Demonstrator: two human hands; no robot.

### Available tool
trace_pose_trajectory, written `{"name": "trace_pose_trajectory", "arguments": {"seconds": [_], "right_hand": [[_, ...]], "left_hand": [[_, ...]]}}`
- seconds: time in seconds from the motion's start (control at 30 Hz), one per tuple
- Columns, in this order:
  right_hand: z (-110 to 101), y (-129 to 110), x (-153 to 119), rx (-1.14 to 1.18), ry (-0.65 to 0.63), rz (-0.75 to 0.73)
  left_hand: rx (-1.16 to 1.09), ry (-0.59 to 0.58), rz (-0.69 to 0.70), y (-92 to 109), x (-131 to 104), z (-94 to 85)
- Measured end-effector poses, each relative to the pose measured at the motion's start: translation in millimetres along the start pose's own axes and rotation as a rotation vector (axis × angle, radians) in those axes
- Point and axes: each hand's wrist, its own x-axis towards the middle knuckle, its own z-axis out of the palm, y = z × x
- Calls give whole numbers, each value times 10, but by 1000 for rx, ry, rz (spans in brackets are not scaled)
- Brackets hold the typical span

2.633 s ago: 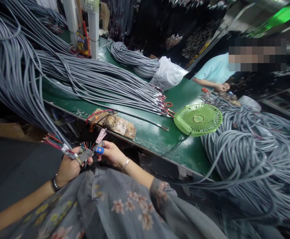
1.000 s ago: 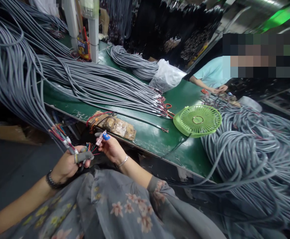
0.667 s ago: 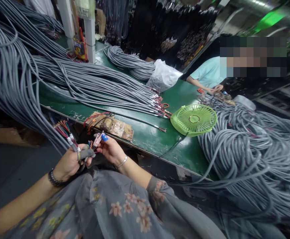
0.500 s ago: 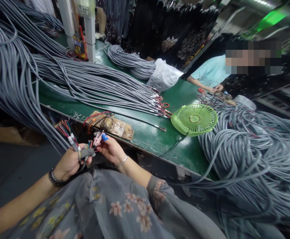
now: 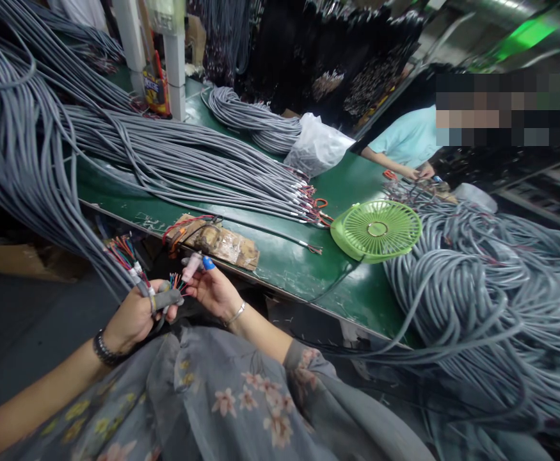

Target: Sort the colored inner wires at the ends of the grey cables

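Observation:
My left hand (image 5: 138,314) is closed round the ends of several grey cables, with grey covering on its thumb. Stripped coloured wires (image 5: 122,250) fan out above that hand, past white bands on the cables. A smaller bunch of thin coloured wires (image 5: 176,280) sticks out by the left thumb tip. My right hand (image 5: 215,291) is pinched at these wires, with pale wrapping on one finger and blue on another. Whether its fingertips grip a single wire is too small to tell. Behind the hands, a taped wooden block (image 5: 224,242) lies at the table edge.
Long grey cables (image 5: 178,153) stretch across the green table (image 5: 280,272). A green fan (image 5: 376,229) stands right of their ends, beside a large heap of coiled cable (image 5: 476,275). Across the table, a person in a light blue top (image 5: 407,137) handles wires. A plastic bag (image 5: 315,144) lies at the back.
My right fingers have shifted slightly at the thin wires, and the blue-wrapped finger has moved a little right. The coloured wires above my left hand have tilted slightly. My left hand keeps its grip.

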Motion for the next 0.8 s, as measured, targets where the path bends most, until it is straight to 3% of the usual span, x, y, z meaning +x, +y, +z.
{"name": "trace_pose_trajectory", "arguments": {"seconds": [0.3,0.53,0.67,0.8], "right_hand": [[-199,32,-37,-32,-19,51],[-255,103,-74,-100,-30,53],[-228,111,-100,-169,-12,-19],[-170,127,-161,-427,50,-201]], "left_hand": [[51,8,5,-120,-93,-110],[71,55,19,-175,-76,-84],[-9,95,27,-203,-24,-58],[-44,97,52,-270,18,-34]]}}
